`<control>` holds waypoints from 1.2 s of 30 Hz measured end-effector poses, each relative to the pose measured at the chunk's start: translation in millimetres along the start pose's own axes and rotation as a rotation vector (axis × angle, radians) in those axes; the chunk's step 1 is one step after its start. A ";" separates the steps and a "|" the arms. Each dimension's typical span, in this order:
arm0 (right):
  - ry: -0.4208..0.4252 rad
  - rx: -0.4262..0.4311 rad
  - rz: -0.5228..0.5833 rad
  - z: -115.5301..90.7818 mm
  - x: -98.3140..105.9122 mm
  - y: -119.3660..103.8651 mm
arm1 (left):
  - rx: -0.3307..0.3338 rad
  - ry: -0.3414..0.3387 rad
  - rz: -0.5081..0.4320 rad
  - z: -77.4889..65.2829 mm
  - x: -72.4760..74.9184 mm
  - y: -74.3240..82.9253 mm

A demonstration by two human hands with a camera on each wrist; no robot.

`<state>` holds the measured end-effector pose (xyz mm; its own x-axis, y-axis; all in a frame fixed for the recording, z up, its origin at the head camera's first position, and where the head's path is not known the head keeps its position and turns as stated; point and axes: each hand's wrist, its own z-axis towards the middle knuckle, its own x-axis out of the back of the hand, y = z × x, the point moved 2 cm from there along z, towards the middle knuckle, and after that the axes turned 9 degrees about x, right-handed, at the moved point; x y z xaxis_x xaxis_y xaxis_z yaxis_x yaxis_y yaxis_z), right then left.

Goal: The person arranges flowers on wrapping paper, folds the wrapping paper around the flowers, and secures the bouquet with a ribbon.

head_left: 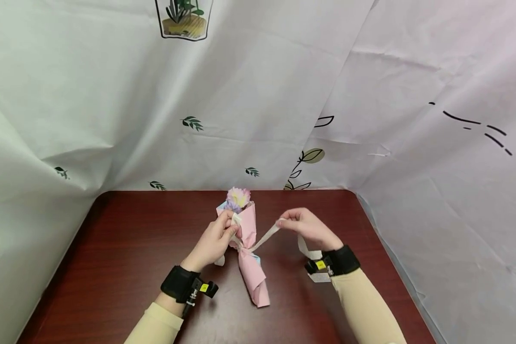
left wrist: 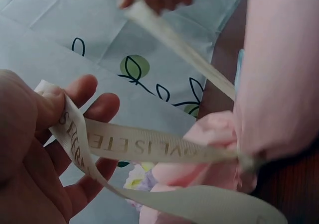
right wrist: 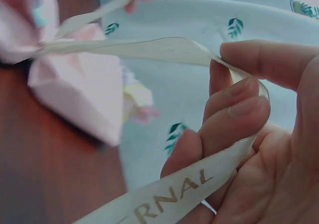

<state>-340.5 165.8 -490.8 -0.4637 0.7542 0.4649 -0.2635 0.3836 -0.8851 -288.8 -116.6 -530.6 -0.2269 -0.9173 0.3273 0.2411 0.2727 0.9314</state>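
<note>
A small bouquet (head_left: pixel 250 267) wrapped in pink paper lies on the table, its pink, yellow and purple flowers (head_left: pixel 238 198) pointing away from me. Round its narrowed middle passes a cream ribbon (left wrist: pixel 149 143) printed with gold letters. My left hand (head_left: pixel 217 241) pinches one length of it between thumb and fingers, left of the wrap, with a loose tail hanging down. To the right, my right hand (head_left: pixel 307 227) pinches the other length (right wrist: pixel 124 50), drawn fairly straight from the bouquet. Its free end runs across the palm and trails by the wrist. The crossing at the paper is small and blurred.
The dark red-brown table (head_left: pixel 124 267) reaches back to a white cloth (head_left: pixel 258 95) printed with leaves, which also hangs along both sides. A camera strap (head_left: pixel 180 284) is on the left wrist and another strap (head_left: pixel 344 260) on the right.
</note>
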 end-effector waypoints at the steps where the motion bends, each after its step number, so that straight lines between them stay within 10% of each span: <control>1: -0.014 -0.001 0.014 7.8 2.6 -5.3 | -0.013 -0.010 0.013 -0.3 -0.8 -0.5; 10: -0.255 0.040 0.207 80.0 2.0 -60.9 | -0.056 -0.061 0.061 -2.2 -9.9 -2.9; 19: -0.366 0.352 -0.470 122.7 -48.7 -101.7 | -0.055 -0.115 0.034 -0.5 -15.3 -4.6; 24: -0.112 0.418 -0.602 107.2 -51.3 -100.8 | -0.067 -0.071 0.090 0.5 -15.6 -6.3; 36: 0.032 0.398 -0.514 29.9 -70.7 -61.1 | -0.072 -0.032 0.216 1.5 -14.1 -6.9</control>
<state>-316.9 73.0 -468.9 -0.1712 0.5452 0.8207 -0.7412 0.4775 -0.4718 -288.7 -105.1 -541.5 -0.1927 -0.8299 0.5235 0.3536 0.4390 0.8260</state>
